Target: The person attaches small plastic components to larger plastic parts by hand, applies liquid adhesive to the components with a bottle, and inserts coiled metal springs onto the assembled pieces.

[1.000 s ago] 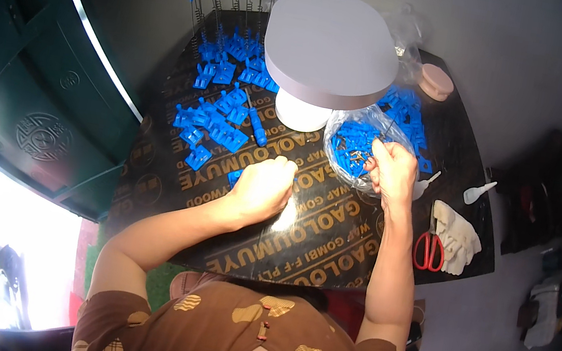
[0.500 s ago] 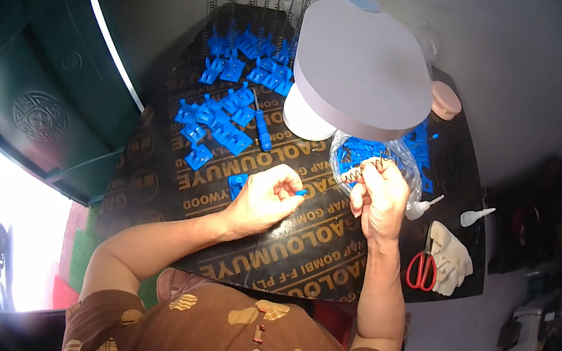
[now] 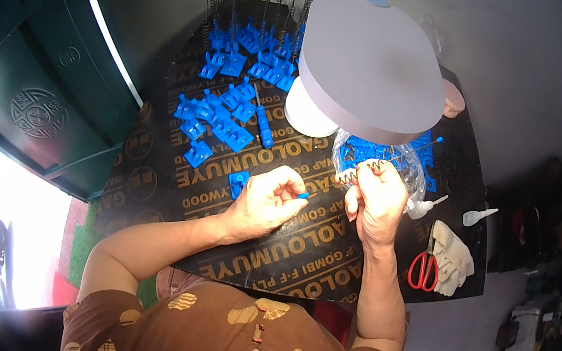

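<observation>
Since the frame a second ago, your left hand [image 3: 263, 201] has come off the board [image 3: 298, 253] and closed in toward your right hand [image 3: 375, 197]; the two now sit just apart above the board's near half. Left fingers are pinched together on a small blue piece [image 3: 302, 195]. Right fingers are clamped on a coiled spring [image 3: 354, 172] with a long wire and blue tip running up and right. Directly behind the right hand lies a clear bag [image 3: 401, 167] of blue parts. Loose blue clips [image 3: 220, 117] are spread on the far left of the board. Red scissors [image 3: 423, 265] and a pale glove [image 3: 453, 255] lie to the right. A lamp shade [image 3: 374, 65] overhangs the far side.
</observation>
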`<state>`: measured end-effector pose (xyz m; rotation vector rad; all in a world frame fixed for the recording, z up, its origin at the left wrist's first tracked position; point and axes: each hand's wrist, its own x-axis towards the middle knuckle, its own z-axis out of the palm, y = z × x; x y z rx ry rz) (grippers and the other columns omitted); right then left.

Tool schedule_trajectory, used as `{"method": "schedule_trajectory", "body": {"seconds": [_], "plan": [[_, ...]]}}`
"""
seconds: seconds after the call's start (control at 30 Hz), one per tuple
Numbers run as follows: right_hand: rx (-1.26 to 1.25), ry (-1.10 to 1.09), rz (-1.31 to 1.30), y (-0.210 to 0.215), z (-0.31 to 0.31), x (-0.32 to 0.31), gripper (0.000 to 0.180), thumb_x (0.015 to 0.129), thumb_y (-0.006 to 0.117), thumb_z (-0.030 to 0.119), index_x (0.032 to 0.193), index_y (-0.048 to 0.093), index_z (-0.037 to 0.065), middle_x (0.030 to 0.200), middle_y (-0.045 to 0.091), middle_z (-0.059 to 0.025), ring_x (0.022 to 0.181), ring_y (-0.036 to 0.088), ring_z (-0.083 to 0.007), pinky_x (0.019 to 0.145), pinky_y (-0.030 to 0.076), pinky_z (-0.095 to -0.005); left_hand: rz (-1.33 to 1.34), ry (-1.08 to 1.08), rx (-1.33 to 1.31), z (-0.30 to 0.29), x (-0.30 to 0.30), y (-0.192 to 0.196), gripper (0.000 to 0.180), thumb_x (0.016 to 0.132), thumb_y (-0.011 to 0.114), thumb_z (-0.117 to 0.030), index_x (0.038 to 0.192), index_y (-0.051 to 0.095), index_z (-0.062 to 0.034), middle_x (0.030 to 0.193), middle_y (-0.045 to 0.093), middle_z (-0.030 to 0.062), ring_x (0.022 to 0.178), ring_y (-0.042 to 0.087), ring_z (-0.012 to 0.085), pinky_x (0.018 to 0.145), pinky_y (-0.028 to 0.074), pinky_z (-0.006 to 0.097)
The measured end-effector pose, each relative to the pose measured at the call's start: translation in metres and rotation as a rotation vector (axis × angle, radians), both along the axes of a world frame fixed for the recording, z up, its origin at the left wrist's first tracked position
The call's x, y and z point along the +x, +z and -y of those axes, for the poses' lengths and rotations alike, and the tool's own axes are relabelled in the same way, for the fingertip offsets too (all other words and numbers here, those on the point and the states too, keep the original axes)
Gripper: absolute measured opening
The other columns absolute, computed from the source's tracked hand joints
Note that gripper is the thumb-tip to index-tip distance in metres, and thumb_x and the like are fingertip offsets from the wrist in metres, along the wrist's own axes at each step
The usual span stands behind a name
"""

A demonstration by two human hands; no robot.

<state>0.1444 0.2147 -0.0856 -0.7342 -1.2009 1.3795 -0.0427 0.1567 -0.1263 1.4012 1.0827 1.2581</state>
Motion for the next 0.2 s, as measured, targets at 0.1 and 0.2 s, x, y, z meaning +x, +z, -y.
{"method": "schedule_trajectory", "body": {"seconds": [0.1,0.2], "plan": [[0.013,0.003,0.011,-0.0013,-0.0006,0.0005,0.012,0.092,0.058,0.008,0.090,0.056,-0.004,0.075,0.067,-0.0153,0.042,0.050,-0.0076,0.037,0.036,-0.0193,-0.016,-0.007,-0.004,0.0004,-0.0006,0.0001,0.015,0.084,0.067,0.000,0.094,0.055,-0.0037,0.076,0.054,-0.0036,0.064,0.049,-0.0001,0.056,0.042,0.016],[0.023,0.008,0.012,-0.0023,-0.0010,0.0004,0.012,0.092,0.058,0.008,0.090,0.056,-0.004,0.076,0.067,-0.0155,0.042,0.050,-0.0077,0.037,0.036,-0.0193,-0.029,-0.009,-0.011,0.0008,-0.0013,-0.0006,0.015,0.084,0.067,0.000,0.094,0.055,-0.0039,0.078,0.055,-0.0032,0.065,0.050,-0.0001,0.057,0.042,0.016]]}}
